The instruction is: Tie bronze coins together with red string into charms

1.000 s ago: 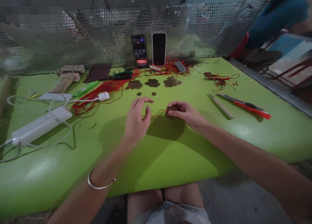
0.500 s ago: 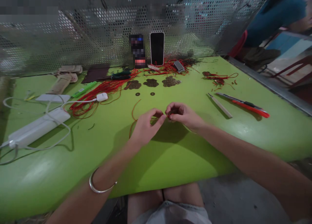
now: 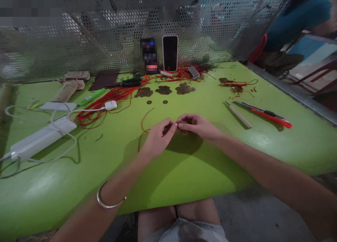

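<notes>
Item: left hand (image 3: 159,136), thumb and forefinger pinched on the end of a red cord (image 3: 142,122), which loops away to that hand's outer side on the table (image 3: 184,172); right hand (image 3: 197,124), fingertips closed on a small dark coin (image 3: 183,123), touching the left fingertips; motion blur hides the exact grip; step in hand, by judgement: passing or knotting the cord at the coin, both held just above the table; the work calls for a fine, steady pinch and a taut cord end; beyond the hands: two loose coins (image 3: 149,102), further off three coin heaps (image 3: 163,90), a phone (image 3: 170,53) upright; beyond the left hand: a bundle of red cords (image 3: 105,100), a white power strip (image 3: 43,136); outside the right hand: a red cutter (image 3: 265,115).
</notes>
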A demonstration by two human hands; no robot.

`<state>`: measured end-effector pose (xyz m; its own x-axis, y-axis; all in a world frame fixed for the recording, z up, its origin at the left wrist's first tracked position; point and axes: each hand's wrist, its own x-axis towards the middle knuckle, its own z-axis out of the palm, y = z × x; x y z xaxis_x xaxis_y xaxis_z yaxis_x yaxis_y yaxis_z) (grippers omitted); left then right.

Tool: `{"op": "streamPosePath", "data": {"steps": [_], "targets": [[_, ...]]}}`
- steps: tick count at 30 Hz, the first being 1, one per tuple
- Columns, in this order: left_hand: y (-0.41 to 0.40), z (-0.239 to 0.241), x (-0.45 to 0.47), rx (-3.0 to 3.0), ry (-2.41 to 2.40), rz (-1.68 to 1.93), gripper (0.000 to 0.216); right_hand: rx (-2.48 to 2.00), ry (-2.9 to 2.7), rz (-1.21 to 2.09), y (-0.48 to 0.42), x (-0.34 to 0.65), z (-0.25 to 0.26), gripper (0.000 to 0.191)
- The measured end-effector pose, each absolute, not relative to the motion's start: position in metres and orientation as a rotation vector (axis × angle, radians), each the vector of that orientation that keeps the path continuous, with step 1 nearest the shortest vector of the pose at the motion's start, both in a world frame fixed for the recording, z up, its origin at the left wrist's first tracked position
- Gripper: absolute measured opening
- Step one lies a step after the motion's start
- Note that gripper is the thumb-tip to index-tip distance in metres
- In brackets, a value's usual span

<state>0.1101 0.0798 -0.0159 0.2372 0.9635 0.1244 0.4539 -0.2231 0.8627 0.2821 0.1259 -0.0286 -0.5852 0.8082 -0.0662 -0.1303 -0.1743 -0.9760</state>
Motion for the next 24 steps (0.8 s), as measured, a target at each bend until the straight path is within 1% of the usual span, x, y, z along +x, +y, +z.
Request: {"op": "streamPosePath", "data": {"steps": [8, 17, 24], "targets": [[0.089, -0.014, 0.102, 1.709, 1.356, 0.991, 0.021, -0.81, -1.355, 1.829, 0.123, 0.281, -0.023, 0.024], [0.107, -0.014, 0.078, 1.68, 1.488, 1.055, 0.022, -0.763, -1.174, 1.894, 0.128, 0.29, -0.018, 0.022], [0.127, -0.008, 0.042, 1.624, 1.519, 1.183, 0.022, -0.761, -1.169, 1.717, 0.147, 0.31, -0.016, 0.022]]}}
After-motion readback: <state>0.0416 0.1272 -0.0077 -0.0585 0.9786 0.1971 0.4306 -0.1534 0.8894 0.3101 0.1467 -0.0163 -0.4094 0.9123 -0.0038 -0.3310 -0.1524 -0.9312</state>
